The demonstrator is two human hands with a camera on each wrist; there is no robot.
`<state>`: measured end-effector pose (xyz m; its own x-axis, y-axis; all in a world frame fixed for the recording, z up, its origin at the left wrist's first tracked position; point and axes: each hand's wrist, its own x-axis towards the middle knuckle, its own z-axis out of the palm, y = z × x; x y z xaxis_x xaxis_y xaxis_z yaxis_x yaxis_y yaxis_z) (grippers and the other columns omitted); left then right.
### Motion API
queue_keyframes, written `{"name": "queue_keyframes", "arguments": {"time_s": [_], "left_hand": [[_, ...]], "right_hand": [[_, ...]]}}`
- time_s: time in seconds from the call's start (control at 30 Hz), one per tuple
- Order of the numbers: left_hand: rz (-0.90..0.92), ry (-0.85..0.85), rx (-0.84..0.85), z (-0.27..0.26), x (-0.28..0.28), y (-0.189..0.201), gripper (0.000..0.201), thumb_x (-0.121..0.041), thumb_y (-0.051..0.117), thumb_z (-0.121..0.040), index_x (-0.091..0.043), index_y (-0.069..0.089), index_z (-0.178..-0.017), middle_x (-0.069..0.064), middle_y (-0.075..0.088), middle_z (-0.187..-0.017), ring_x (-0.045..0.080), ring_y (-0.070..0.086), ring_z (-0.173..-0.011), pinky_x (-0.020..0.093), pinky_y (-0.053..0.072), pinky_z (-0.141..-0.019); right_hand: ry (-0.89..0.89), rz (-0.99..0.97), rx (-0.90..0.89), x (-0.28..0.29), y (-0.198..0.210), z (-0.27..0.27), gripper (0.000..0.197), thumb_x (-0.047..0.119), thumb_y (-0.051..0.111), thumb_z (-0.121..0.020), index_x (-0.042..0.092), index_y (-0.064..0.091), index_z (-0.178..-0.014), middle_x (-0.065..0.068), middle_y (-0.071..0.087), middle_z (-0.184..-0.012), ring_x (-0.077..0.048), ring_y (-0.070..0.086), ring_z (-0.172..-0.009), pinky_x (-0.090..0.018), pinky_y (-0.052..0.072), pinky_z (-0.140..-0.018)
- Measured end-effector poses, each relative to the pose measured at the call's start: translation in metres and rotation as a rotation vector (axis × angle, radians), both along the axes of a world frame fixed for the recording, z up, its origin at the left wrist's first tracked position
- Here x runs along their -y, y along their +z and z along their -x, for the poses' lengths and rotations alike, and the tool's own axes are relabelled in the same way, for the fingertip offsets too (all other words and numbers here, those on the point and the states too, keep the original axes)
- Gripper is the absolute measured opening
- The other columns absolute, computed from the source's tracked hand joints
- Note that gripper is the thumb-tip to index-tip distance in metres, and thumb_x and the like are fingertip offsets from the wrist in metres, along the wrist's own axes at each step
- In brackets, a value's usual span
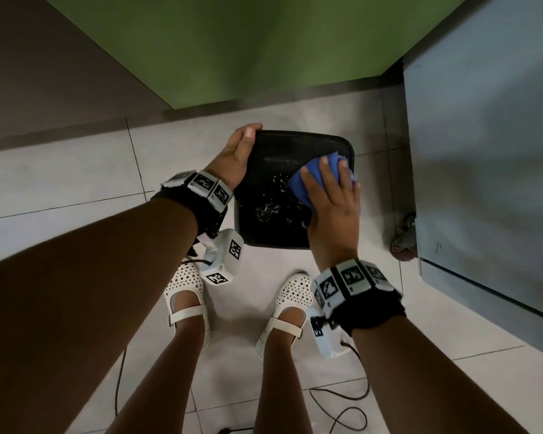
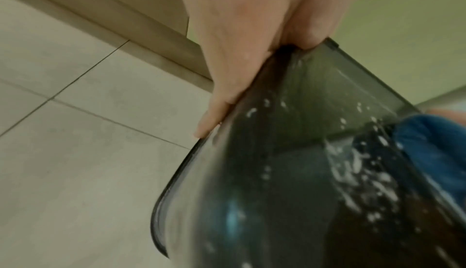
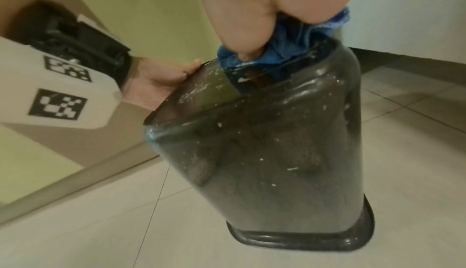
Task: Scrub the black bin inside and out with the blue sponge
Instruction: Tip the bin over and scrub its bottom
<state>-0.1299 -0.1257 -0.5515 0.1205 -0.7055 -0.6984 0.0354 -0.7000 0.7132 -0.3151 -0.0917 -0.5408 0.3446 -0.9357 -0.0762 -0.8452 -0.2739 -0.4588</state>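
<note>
Blue sponge [image 1: 314, 178] fills our right hand [image 1: 333, 202], whose fingers [image 1: 322, 175] curl over it and press it against the right-hand rim of the black bin [image 1: 282, 151]. From the right wrist view the thumb and fingers bunch the sponge [image 3: 274, 57] over the bin's top edge, part of it hanging inside the wall. Our left hand [image 1: 237, 155] clamps the opposite corner of the rim, thumb lying along the top edge and the palm against the outside; the left wrist view shows the fingers [image 2: 219, 101] folded tight on that rim [image 2: 176, 172].

Between the two hands the bin stands on the tiled floor [image 1: 76, 183], tilted so its mouth leans toward us while the base [image 3: 302, 240] stays low on the tiles. White flecks of suds [image 1: 268, 209] cling to the inner walls and bottom, and more specks dot the outer wall [image 3: 277, 162].

Both wrists wear black bands with white marker blocks [image 1: 206, 184]. Just below the bin our two feet in white perforated shoes [image 1: 185, 292] stand on the tiles, with dark cables [image 1: 336, 399] trailing behind them. A green wall [image 1: 248, 51] rises beyond the bin, and a grey cabinet on a castor wheel [image 1: 403, 242] sits near its right side.
</note>
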Motion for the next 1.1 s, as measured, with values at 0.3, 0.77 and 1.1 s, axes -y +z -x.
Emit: {"name": "queue_keyframes", "arguments": {"time_s": [0.3, 0.77, 1.1], "left_hand": [[0.051, 0.033, -0.062, 0.007, -0.001, 0.004, 0.029, -0.051, 0.029, -0.085, -0.041, 0.047, -0.105, 0.018, 0.055, -0.127, 0.032, 0.057, -0.115, 0.048, 0.047, -0.100], [0.071, 0.050, -0.115, 0.004, 0.000, -0.008, 0.024, -0.036, 0.022, -0.100, -0.031, 0.042, -0.113, 0.009, 0.055, -0.114, 0.026, 0.057, -0.103, 0.043, 0.047, -0.095], [0.075, 0.011, -0.128, 0.003, 0.000, -0.004, 0.025, -0.033, 0.019, -0.102, -0.029, 0.038, -0.117, 0.007, 0.053, -0.112, 0.024, 0.056, -0.102, 0.039, 0.052, -0.088]], "right_hand": [[-0.028, -0.113, 0.032, 0.034, 0.015, -0.030, 0.054, 0.013, 0.031, -0.082, 0.012, 0.048, -0.133, -0.017, 0.035, -0.147, -0.043, 0.019, -0.138, -0.057, 0.013, -0.112], [0.128, -0.058, -0.001, 0.035, 0.011, -0.039, 0.064, -0.007, 0.064, -0.071, 0.015, 0.052, -0.130, -0.014, 0.042, -0.143, -0.041, 0.025, -0.137, -0.052, 0.014, -0.110], [0.466, -0.116, 0.044, 0.006, 0.017, -0.011, 0.060, -0.003, 0.072, -0.065, 0.020, 0.061, -0.119, -0.007, 0.053, -0.135, -0.033, 0.038, -0.133, -0.050, 0.024, -0.107]]}}
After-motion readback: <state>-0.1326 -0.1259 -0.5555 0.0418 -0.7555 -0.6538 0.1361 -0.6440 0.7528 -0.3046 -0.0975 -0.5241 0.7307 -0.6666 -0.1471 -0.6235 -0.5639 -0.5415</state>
